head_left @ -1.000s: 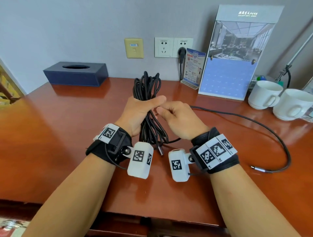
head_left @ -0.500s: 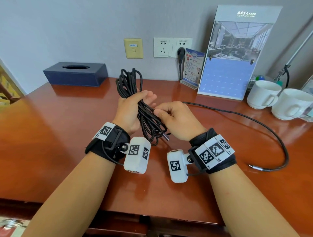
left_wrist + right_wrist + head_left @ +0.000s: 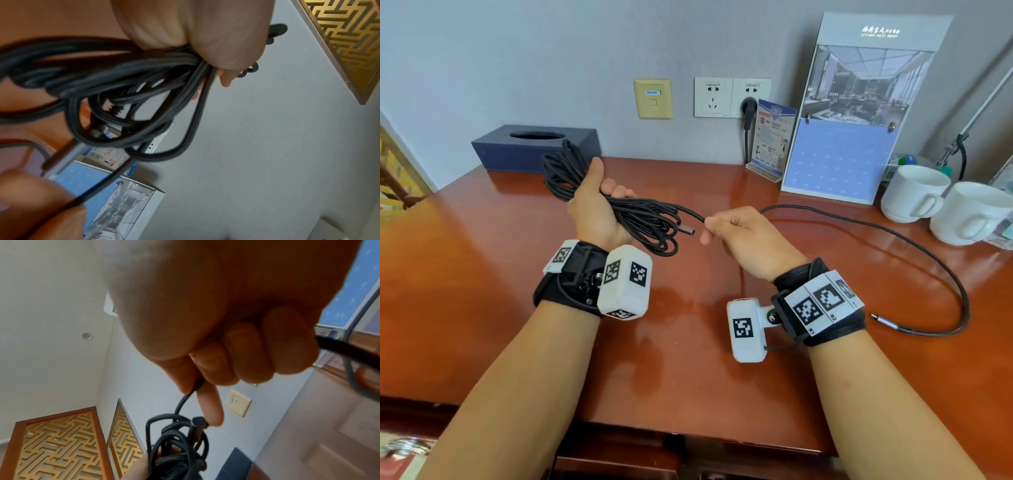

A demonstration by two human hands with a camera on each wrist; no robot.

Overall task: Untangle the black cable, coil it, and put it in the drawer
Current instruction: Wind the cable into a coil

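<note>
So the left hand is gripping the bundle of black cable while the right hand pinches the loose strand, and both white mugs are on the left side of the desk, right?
Not quite. The white mugs stand on the right side of the desk, as the head view shows. The rest holds: the left hand grips the black cable bundle and the right hand pinches the loose strand.

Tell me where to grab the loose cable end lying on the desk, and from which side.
Grip the loose cable end on the black cord just behind its metal plug, coming from above with thumb and forefinger. It lies flat on the desk, plug pointing left, so the right hand would probably reach it easiest.
</note>
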